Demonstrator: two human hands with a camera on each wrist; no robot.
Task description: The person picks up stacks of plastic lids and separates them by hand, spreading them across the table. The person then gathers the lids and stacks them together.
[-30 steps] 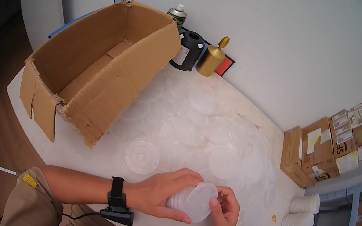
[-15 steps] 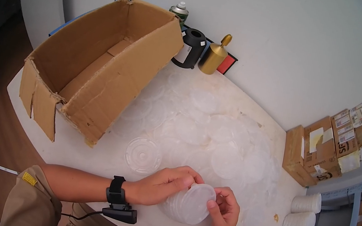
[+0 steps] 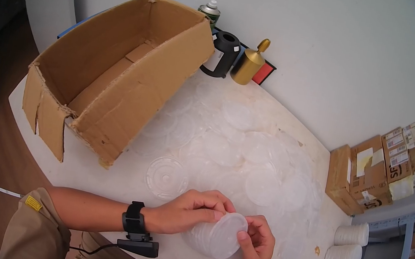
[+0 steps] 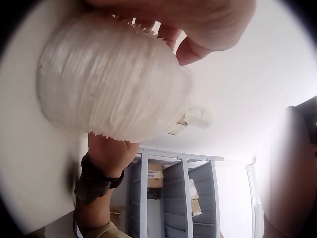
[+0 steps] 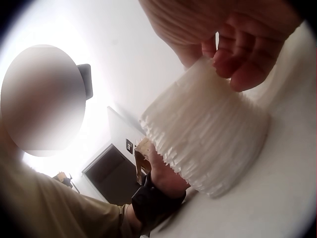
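A stack of thin translucent round lids [image 3: 217, 235] lies on its side near the table's front edge, its ridged rims filling much of the left wrist view [image 4: 111, 79]. My left hand [image 3: 188, 214] pinches at the top rim of the stack with thumb and fingers. At the stack's right end, my right hand [image 3: 258, 243] grips the end lid between thumb and fingers. The right wrist view shows the right hand's fingers curled at the upper edge of the stack [image 5: 208, 129]. Many loose lids [image 3: 264, 184] overlap across the table, and a single lid [image 3: 167, 177] lies left of them.
A long open cardboard box [image 3: 143, 87] stands at the back left. Behind it are a spray can [image 3: 209, 12], a black container [image 3: 221, 56] and a gold container [image 3: 248, 66]. Two lid stacks [image 3: 344, 256] lie at the right edge, near cardboard boxes [image 3: 368, 176].
My left hand's thumb has moved from the stack's lower side up to its top rim, and the palm has come off the side. The right hand has stayed at the end lid.
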